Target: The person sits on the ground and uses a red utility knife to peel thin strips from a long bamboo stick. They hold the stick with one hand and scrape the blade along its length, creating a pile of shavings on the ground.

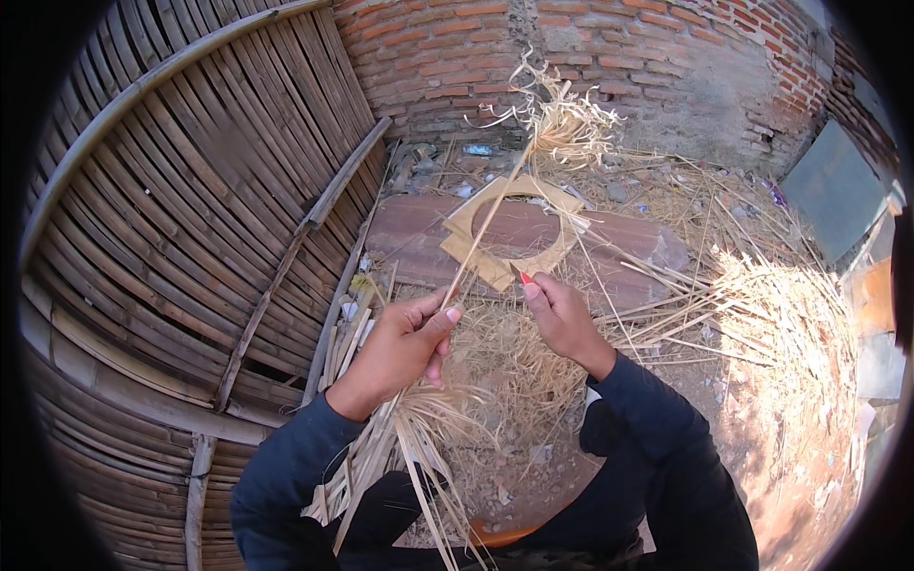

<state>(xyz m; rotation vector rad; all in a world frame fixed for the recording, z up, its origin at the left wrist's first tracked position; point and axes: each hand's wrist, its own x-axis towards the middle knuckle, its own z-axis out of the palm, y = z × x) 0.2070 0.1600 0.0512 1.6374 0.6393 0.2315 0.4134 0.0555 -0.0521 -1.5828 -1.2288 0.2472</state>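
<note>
Currently the person sits low at the centre of the frame, both dark-sleeved forearms entering from the lower edge. The left hand [405, 338] has its grip pressed together around a long bamboo strip [486, 224], thumb on top; the strip rises diagonally to a frayed, curled end [562, 119] in the upper middle of the frame, before the brick wall [609, 48]. The right hand [562, 319] is closed on a small knife with a red handle [523, 277], its tip just beside the strip, above the left thumb.

Judged progress: well under way, not finished. The fraying at the far end and the pale shavings [790, 314] heaped on the ground at the right suggest much stripping is done. A bundle of strips [381, 447] lies by the left knee at lower centre; whether these are worked or raw cannot be told. The strip in hand appears only partly shaved.

A flat wooden frame with a round opening [505, 271] rests on a reddish slab [409, 238] beyond the hands. A woven bamboo screen [181, 200] fills the left of the frame.
</note>
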